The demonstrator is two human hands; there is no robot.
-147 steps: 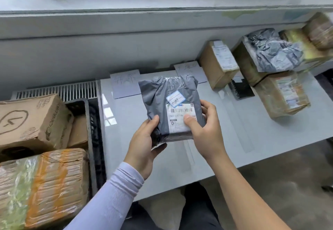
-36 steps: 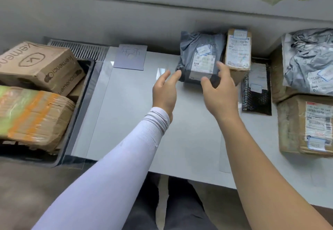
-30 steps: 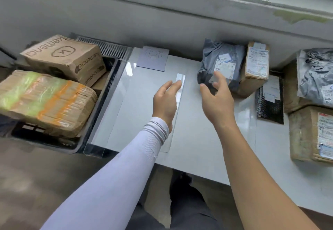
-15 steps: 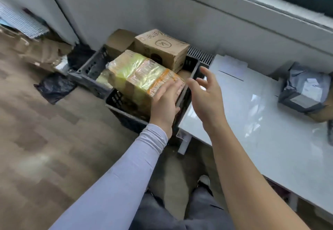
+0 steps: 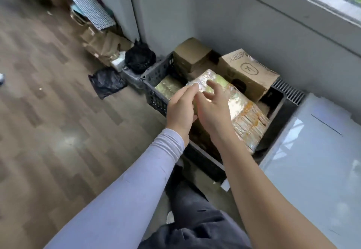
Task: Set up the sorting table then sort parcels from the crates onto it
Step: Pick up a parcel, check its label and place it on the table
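Both my left hand (image 5: 182, 108) and right hand (image 5: 212, 110) hover open, holding nothing. Beneath them, the wrapped parcel (image 5: 236, 110) looks slick; a shallow grasp might slip.

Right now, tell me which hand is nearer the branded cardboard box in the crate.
Right. The right hand hovers over the wrapped parcel beside the box; the left hand is farther, at the parcel's other edge.

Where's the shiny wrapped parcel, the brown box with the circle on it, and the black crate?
shiny wrapped parcel (image 5: 242, 108), head view, its taped top face.
brown box (image 5: 246, 68), head view, its top by the circle logo.
black crate (image 5: 156, 77), head view, its left latticed wall.
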